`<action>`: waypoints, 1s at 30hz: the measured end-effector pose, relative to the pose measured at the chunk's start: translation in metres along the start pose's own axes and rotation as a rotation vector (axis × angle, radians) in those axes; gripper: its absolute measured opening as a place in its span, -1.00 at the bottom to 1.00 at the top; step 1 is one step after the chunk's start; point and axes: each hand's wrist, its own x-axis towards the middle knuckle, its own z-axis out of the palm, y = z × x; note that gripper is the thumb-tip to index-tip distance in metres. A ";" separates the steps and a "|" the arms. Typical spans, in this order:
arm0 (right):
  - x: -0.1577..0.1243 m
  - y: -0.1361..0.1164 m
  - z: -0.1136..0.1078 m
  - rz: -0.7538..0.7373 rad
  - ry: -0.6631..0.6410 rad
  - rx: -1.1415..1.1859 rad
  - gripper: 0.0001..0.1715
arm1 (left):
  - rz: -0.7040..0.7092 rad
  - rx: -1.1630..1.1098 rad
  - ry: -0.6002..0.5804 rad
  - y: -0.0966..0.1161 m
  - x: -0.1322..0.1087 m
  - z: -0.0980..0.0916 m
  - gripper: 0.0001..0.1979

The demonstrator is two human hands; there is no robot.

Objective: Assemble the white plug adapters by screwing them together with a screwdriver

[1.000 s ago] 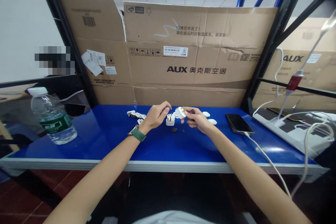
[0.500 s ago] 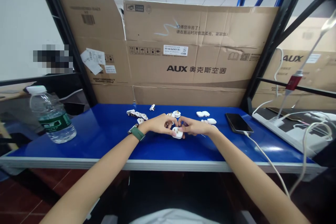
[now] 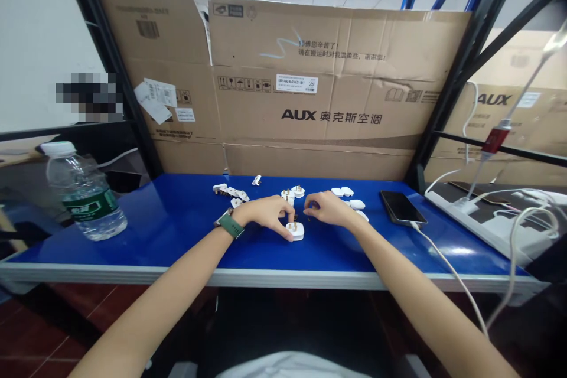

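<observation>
My left hand, with a green watch on the wrist, rests on the blue table and its fingers curl down onto a white plug lying there, pins up. My right hand hovers just right of that plug, fingertips pinched together over small dark parts on the table; what they pinch is too small to make out. More white plugs stand just behind the hands.
Loose white plug parts lie back left and white covers back right. A water bottle stands far left. A phone on a white cable lies right, beside a power strip. Cardboard boxes wall the back.
Both hands came down from holding plug pieces in the air. A plug now lies on the table under my left fingers, and my right hand has drawn slightly away from it.
</observation>
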 end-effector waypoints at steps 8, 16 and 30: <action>0.001 0.007 0.005 0.021 -0.089 -0.086 -0.90 | -0.036 -0.006 0.085 0.001 -0.001 0.001 -0.57; 0.002 0.019 0.010 -0.069 -0.047 -0.056 -0.72 | 0.052 -0.081 -0.021 0.005 -0.001 -0.001 -0.48; -0.003 -0.014 -0.002 -0.266 0.166 0.214 -0.71 | -0.044 -0.020 -0.014 0.000 0.000 0.002 -0.37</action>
